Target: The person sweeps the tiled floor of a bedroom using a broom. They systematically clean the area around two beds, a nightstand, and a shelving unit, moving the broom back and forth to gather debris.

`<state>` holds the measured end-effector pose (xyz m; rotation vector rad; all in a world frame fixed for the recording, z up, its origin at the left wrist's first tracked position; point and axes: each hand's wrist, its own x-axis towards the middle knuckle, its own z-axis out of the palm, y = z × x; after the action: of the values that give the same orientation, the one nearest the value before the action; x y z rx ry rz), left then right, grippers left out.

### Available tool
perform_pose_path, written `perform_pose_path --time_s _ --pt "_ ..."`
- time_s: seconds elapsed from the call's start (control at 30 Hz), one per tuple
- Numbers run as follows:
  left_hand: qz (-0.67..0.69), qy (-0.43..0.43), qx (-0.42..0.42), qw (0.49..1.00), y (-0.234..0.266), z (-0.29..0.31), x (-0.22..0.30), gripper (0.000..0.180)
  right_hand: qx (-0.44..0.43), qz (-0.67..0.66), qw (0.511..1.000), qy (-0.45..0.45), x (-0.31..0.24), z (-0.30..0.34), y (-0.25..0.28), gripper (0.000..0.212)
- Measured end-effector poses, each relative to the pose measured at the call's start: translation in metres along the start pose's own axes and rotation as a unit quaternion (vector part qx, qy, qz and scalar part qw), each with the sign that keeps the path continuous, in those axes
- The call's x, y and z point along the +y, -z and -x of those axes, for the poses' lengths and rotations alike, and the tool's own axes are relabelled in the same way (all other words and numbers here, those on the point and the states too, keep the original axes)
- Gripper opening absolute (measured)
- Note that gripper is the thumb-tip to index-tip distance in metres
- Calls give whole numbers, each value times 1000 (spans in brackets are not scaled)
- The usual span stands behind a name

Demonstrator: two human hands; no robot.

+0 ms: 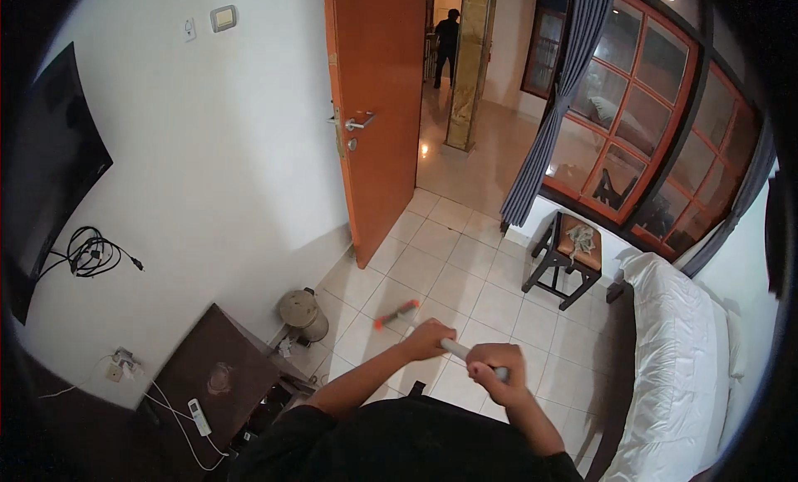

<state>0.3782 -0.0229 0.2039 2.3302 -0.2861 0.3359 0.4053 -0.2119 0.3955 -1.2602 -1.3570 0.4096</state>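
Note:
A long grey handle (457, 349) slants across in front of me, leading down to a narrow head (397, 315) with bright orange ends on the tiles. It looks like a floor broom, though the head is too small and blurred to be sure of its bristles. My left hand (429, 340) is wrapped round the handle lower down, on the side toward the head. Nearer the top end, my right hand (499, 371) is closed round the same handle.
An orange door (378, 108) stands ajar, with a distant person (447, 46) beyond. A lidded bin (304, 314) and dark cabinet (204, 370) are on the left. On the right are a stool (573, 253) with a crumpled cloth (580, 238) and a bed with white bedding (673, 374).

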Motion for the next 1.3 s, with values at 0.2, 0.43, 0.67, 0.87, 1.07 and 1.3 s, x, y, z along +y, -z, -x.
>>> perform_pose_path --time_s 0.2,0.43,0.67,0.87,1.07,1.3 --pt "-54 192 142 969 -73 26 -125 30 79 58 993 -62 125 34 -38 23" --pt "126 87 82 985 -77 -5 1 23 84 49 983 -153 1 15 24 26" --pt "120 -21 -63 991 -46 -29 24 25 119 33 987 -107 -37 -23 23 14" --pt "18 -49 -63 997 28 -59 -22 21 135 -32 990 28 -11 -60 21 17" --pt "-128 158 -20 979 51 -69 -194 24 136 65 985 -79 171 -107 -15 23" --pt "-91 57 112 988 66 -84 -213 18 177 16 980 -91 182 -160 1 28"
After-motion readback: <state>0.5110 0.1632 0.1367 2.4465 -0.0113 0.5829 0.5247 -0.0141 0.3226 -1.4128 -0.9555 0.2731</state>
